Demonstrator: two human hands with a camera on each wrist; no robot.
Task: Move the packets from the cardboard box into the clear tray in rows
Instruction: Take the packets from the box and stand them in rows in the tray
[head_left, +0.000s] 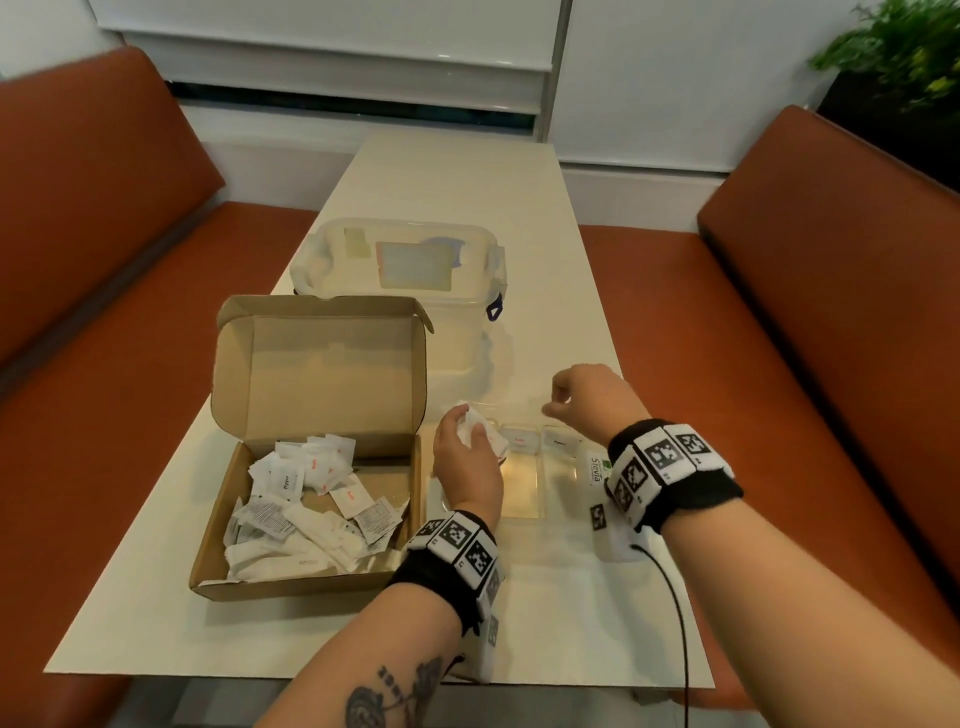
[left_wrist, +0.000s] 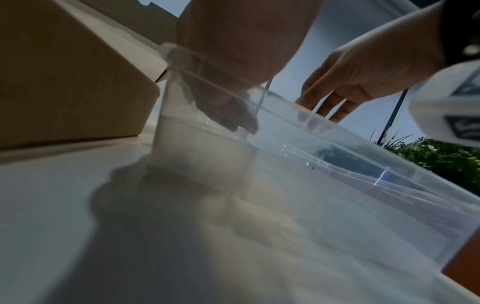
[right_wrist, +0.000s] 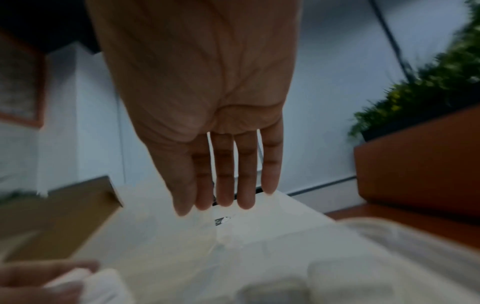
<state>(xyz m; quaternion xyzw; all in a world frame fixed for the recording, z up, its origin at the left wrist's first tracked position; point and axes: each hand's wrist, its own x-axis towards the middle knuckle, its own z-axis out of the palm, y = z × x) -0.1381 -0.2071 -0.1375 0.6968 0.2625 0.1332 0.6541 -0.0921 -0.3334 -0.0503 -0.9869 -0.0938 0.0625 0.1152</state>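
An open cardboard box (head_left: 311, 584) at the left holds a loose heap of white packets (head_left: 301, 499). Right of it stands the clear tray (head_left: 519, 488), divided into compartments with Salt, Pepper and Stevia labels. My left hand (head_left: 465, 441) grips a bunch of white packets (head_left: 475, 428) over the tray's left compartment. In the left wrist view this hand (left_wrist: 228, 107) reaches down inside the tray wall (left_wrist: 337, 185). My right hand (head_left: 566, 402) hovers over the tray's far right side. Its fingers (right_wrist: 224, 174) hang straight and hold nothing.
A lidded clear storage container (head_left: 400, 280) stands behind the box and tray. Orange benches (head_left: 831, 364) flank the white table (head_left: 260, 639). A black cable (head_left: 675, 623) trails from my right wristband. A plant (head_left: 904, 47) sits at the far right.
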